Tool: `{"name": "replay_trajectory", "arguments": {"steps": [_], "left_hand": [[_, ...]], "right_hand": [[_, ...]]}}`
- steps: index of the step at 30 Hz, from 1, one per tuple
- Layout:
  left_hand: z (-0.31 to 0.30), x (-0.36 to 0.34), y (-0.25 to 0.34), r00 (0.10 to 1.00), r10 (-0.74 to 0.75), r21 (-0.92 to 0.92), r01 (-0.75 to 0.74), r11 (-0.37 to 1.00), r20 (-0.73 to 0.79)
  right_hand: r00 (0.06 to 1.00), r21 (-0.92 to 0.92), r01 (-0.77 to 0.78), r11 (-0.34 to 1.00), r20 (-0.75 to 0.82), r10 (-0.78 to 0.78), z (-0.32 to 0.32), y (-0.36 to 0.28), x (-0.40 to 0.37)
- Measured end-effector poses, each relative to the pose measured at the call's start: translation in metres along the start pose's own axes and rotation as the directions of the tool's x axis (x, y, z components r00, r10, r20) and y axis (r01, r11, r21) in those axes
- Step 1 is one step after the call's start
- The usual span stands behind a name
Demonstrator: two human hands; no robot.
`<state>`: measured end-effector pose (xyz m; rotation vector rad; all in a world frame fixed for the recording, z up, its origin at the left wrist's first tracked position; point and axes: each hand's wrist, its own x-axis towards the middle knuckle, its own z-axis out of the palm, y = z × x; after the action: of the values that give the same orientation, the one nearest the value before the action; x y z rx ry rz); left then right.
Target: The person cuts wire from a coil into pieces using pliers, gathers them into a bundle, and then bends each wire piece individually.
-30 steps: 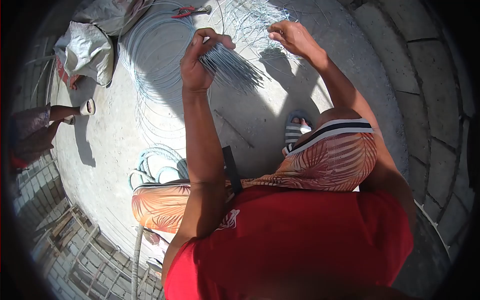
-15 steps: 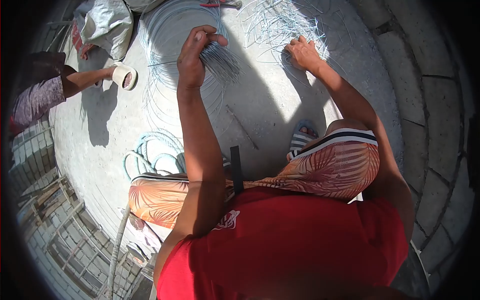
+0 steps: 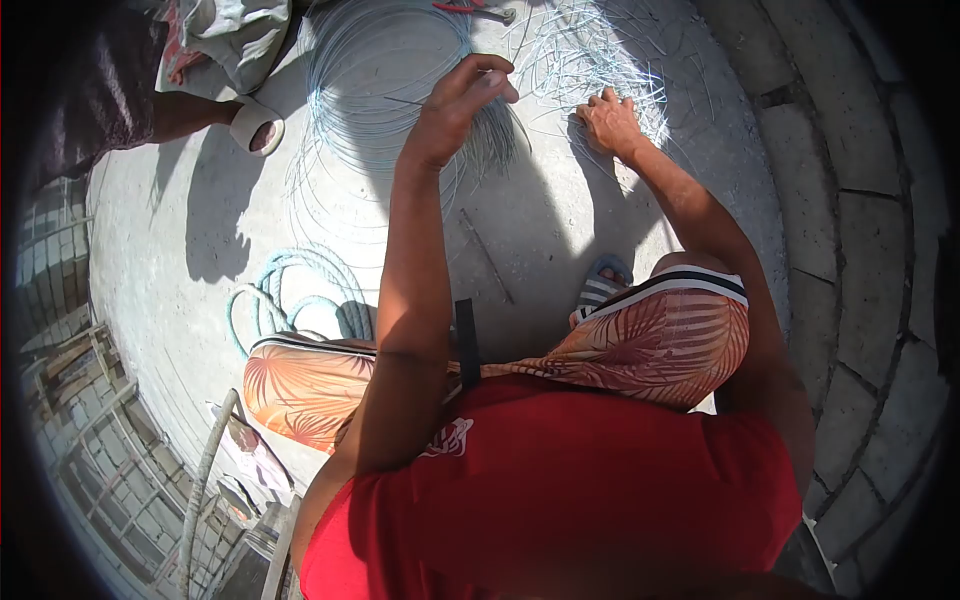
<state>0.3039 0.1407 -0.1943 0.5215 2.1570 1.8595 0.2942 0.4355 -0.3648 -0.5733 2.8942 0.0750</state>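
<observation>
A bundle of short thin wires point(image 3: 494, 140) is in my left hand point(image 3: 452, 115), which is closed around it. The wire ends fan out to the right below my fingers, and one longer wire sticks out to the left. My right hand point(image 3: 610, 124) rests at the near edge of a loose pile of cut wire pieces point(image 3: 585, 55). Its fingers are bent and somewhat apart, with the tips among the wires; whether any piece is pinched there is hard to see.
Behind my left hand lies a large wire coil point(image 3: 335, 100). Red-handled pliers point(image 3: 475, 10) are at the top. A pale blue rope point(image 3: 285, 275) lies near my knee, and a thin rod point(image 3: 487, 258) on the concrete. Another person's sandalled foot point(image 3: 258, 128) stands left, near a white sack point(image 3: 238, 40).
My left hand has turned and shifted right with the wire bundle. My right hand stays at the pile with small finger movement. The other person's leg has shifted, and the view has tilted slightly.
</observation>
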Motion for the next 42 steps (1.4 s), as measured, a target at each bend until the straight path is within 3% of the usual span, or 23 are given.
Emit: {"name": "replay_trajectory", "arguments": {"steps": [6, 9, 11, 12, 15, 19, 21, 23, 24, 27, 28, 31, 32, 33, 36, 41, 42], "left_hand": [[-0.005, -0.001, 0.0, 0.999, 0.022, 0.019, -0.021, 1.0, -0.037], [-0.009, -0.001, -0.001, 0.997, 0.049, 0.01, -0.048, 0.999, -0.058], [-0.013, -0.003, 0.002, 0.995, 0.066, 0.017, -0.065, 0.998, -0.073], [-0.015, -0.003, 0.003, 0.994, 0.076, 0.026, -0.074, 0.997, -0.078], [-0.014, 0.0, 0.001, 0.989, 0.116, 0.03, -0.114, 0.993, -0.091], [-0.005, 0.008, -0.008, 0.994, 0.079, -0.046, -0.083, 0.995, -0.075], [-0.005, 0.009, -0.001, 0.998, 0.063, -0.084, -0.064, 0.994, -0.011], [0.003, 0.01, 0.009, 0.997, 0.065, -0.121, -0.062, 0.991, 0.028], [0.005, 0.013, 0.013, 0.996, 0.083, -0.133, -0.079, 0.988, 0.024], [0.012, 0.007, 0.018, 0.996, 0.086, -0.167, -0.083, 0.982, 0.013], [0.013, 0.009, 0.019, 0.995, 0.095, -0.178, -0.092, 0.98, 0.01], [0.012, 0.005, 0.021, 0.994, 0.112, -0.145, -0.112, 0.983, -0.01], [0.011, 0.003, 0.021, 0.993, 0.115, -0.136, -0.115, 0.984, -0.007], [0.011, 0.002, 0.021, 0.993, 0.122, -0.128, -0.121, 0.984, -0.006], [0.01, 0.003, 0.018, 0.994, 0.109, -0.115, -0.109, 0.987, -0.007], [0.008, 0.004, 0.017, 0.993, 0.118, -0.131, -0.117, 0.984, 0.001], [0.009, 0.005, 0.018, 0.994, 0.114, -0.135, -0.112, 0.984, 0.001]], "right_hand": [[0.989, -0.096, 0.15, 0.984, 0.032, -0.147, -0.001, -0.002, 0.007], [0.961, 0.042, 0.17, 0.985, -0.23, -0.156, -0.019, 0.021, -0.006], [0.987, 0.137, -0.021, 0.99, -0.158, 0.043, -0.074, 0.023, -0.025], [0.972, 0.225, 0.004, 0.974, -0.23, 0.049, -0.082, 0.034, -0.032], [0.841, 0.516, 0.195, 0.834, -0.526, 0.128, -0.103, 0.054, -0.064], [0.724, 0.691, 0.221, 0.688, -0.589, 0.359, -0.153, 0.031, -0.103], [0.681, 0.617, 0.249, 0.746, -0.659, 0.318, -0.16, 0.029, -0.11], [0.689, 0.633, 0.198, 0.748, -0.633, 0.353, -0.157, 0.031, -0.115], [0.598, 0.61, 0.438, 0.66, -0.746, 0.293, -0.144, 0.039, -0.109], [0.615, 0.778, 0.435, 0.453, -0.624, 0.482, -0.122, 0.054, -0.108], [0.654, 0.785, 0.491, 0.378, -0.619, 0.435, -0.111, 0.064, -0.111], [0.752, 0.795, 0.299, 0.528, -0.537, 0.383, -0.08, 0.066, -0.12], [0.777, 0.749, 0.156, 0.644, -0.496, 0.388, -0.069, 0.054, -0.124], [0.819, 0.745, 0.117, 0.657, -0.447, 0.36, -0.052, 0.049, -0.129], [0.851, 0.686, 0.081, 0.723, -0.425, 0.308, -0.014, 0.031, -0.141], [0.845, 0.629, 0.025, 0.777, -0.428, 0.32, -0.029, -0.009, -0.153], [0.873, 0.652, -0.03, 0.757, -0.352, 0.338, -0.031, -0.011, -0.152]]}}
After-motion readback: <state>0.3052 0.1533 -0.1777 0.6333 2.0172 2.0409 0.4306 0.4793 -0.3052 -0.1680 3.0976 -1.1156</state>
